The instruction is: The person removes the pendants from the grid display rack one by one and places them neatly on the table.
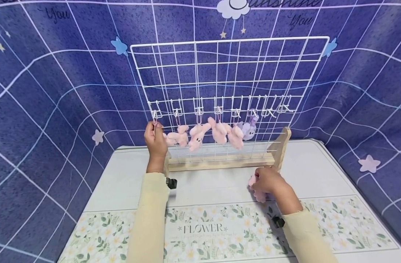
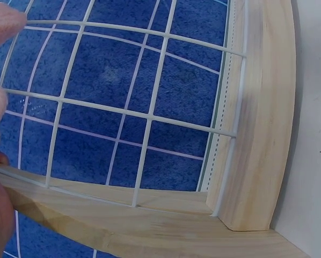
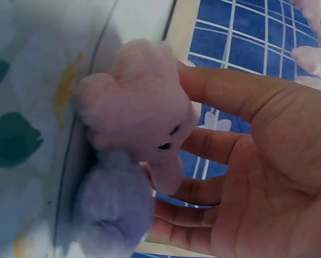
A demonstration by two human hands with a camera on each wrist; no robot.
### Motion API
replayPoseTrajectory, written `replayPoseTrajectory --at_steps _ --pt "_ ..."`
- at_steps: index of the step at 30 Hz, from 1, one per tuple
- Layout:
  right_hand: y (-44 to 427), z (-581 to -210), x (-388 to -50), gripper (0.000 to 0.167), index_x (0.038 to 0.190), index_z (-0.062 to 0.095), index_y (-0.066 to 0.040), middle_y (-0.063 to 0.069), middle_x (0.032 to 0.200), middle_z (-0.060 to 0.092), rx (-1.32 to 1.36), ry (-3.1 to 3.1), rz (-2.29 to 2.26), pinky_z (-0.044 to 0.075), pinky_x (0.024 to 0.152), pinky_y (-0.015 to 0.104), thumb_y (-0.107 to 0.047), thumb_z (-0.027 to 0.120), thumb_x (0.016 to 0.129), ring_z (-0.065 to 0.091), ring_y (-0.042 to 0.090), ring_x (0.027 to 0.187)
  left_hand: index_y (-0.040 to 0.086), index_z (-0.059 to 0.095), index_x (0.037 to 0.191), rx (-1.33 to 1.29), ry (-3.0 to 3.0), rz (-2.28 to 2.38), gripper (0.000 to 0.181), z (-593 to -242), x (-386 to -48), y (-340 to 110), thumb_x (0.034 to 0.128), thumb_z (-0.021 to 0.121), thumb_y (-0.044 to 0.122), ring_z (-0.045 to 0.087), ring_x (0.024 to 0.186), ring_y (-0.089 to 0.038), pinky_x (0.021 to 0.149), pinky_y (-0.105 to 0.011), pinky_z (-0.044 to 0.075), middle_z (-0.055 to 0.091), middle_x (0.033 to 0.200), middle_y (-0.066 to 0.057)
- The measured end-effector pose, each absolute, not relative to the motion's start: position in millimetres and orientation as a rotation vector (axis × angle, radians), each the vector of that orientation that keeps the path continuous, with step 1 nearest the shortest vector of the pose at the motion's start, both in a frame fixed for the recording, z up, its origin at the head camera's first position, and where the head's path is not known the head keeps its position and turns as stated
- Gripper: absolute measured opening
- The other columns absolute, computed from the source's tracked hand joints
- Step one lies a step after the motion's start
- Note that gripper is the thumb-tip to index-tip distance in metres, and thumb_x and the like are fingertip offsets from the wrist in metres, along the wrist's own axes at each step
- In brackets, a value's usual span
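My left hand (image 1: 155, 140) is at the leftmost hook of a white wire grid rack (image 1: 230, 80), its fingers curled round a pink plush keychain whose pink loop (image 1: 155, 122) hangs on that hook. The palm hides most of that toy. Low at the right, my right hand (image 1: 271, 179) grips a pink plush toy (image 3: 144, 102) with small black eyes, just above the table. A purple plush toy (image 3: 115, 207) lies against it, beside the fingers.
Several pink plush keychains (image 1: 197, 137) and a purple one (image 1: 249, 130) hang along the hook row. Bare hooks (image 1: 284, 108) sit at its right end. A wooden stand (image 1: 220, 162) supports the grid. A floral runner (image 1: 213, 230) crosses the white table.
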State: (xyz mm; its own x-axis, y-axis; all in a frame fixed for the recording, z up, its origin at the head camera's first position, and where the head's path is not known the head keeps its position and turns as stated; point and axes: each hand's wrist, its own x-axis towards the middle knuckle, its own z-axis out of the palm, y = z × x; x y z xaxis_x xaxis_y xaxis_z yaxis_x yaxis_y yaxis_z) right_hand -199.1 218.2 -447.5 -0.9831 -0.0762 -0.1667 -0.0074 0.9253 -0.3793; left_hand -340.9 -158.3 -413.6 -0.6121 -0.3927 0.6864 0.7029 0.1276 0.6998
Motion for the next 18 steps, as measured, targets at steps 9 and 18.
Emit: replayPoseTrajectory --at_steps 9,18 --pt "214.0 -456.2 -203.7 0.039 0.091 0.071 -0.006 0.015 0.098 0.064 -0.005 2.928 -0.441 0.048 0.09 0.057 -0.037 0.091 0.077 0.052 0.037 0.102 0.006 0.056 0.084 -0.325 -1.563 -1.624 0.021 -414.0 -344.5 -162.2 0.1018 0.046 0.007 0.044 0.064 -0.001 0.059 -0.017 0.036 0.05 0.074 0.013" --pt "211.0 -462.5 -203.6 0.052 0.096 0.068 -0.006 0.025 0.114 0.061 0.036 2.926 -0.371 0.046 0.101 0.063 -0.047 0.091 0.075 0.051 0.044 0.114 -0.01 0.055 0.086 -0.295 -1.555 -1.615 0.021 -414.6 -343.2 -158.5 0.0998 0.047 0.004 0.045 0.065 -0.001 0.062 -0.016 0.036 0.049 0.072 0.012"
